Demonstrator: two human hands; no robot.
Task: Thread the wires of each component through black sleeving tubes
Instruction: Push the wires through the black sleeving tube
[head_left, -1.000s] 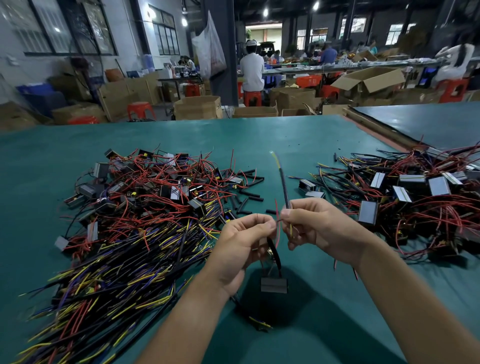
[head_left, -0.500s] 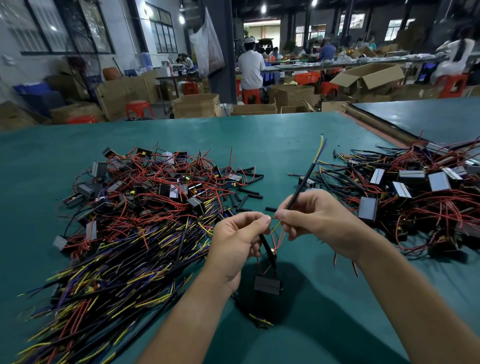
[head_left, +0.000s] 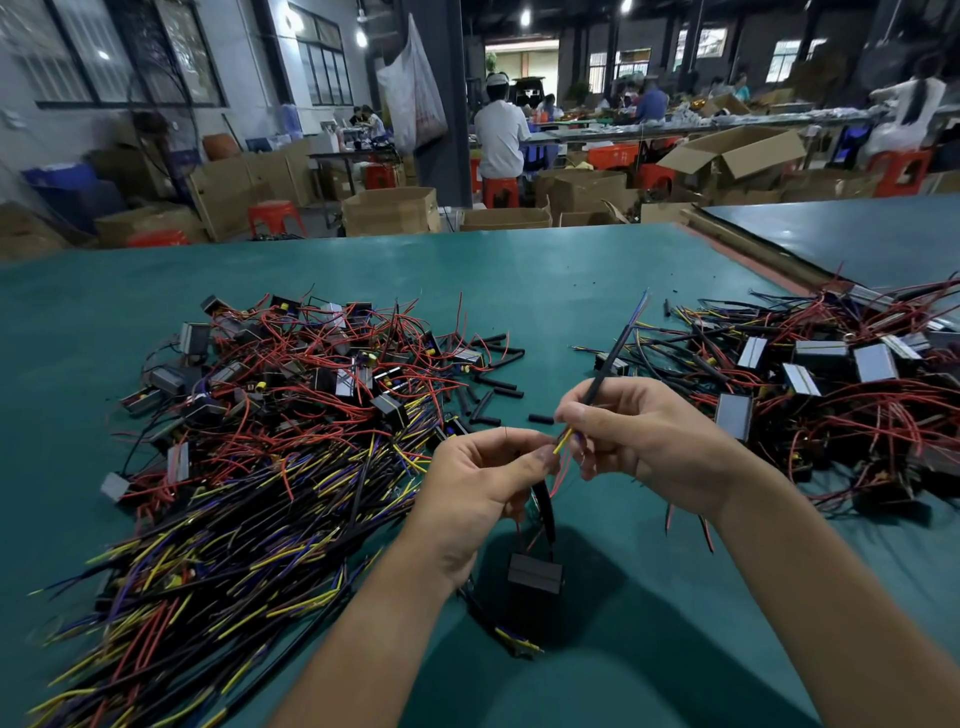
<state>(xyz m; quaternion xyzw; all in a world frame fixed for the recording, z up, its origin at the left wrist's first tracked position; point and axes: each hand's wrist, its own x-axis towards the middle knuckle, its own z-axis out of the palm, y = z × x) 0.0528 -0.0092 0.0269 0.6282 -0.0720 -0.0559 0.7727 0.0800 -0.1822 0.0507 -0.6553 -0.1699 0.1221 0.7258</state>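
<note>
Thumb and forefinger of the right hand (head_left: 641, 439) pinch a thin black sleeving tube (head_left: 609, 366) over the middle of a dark green table top (head_left: 519, 270). The tube slants away toward one o'clock, and fine wire tips, too blurred to count, stick out of its far end. From the tube's near end a yellow wire (head_left: 563, 442) runs toward seven o'clock into the left hand (head_left: 480, 486), whose thumb and curled fingers are pressed together on it, just beside the right hand's fingertips. Thin red wires hang loose between the two hands. At six o'clock of the left hand a small black block-shaped component (head_left: 535, 573) dangles on its leads, one of them already sleeved in black and curving up into the palm. Whether the block touches the table I cannot tell. At nine o'clock of the hands lies a big tangled heap of components (head_left: 270, 431) with red, yellow, purple and black wires. At three o'clock lies a second heap of grey-faced components (head_left: 841, 384) with red and black leads. Short loose pieces of black tubing (head_left: 496, 387) are scattered at eleven o'clock of the hands, beside the nine o'clock heap. Beyond the table's far edge, at twelve o'clock, stand brown cardboard boxes (head_left: 389, 210) and a seated person in a white shirt (head_left: 500, 136) on a red plastic stool (head_left: 500, 191).
</note>
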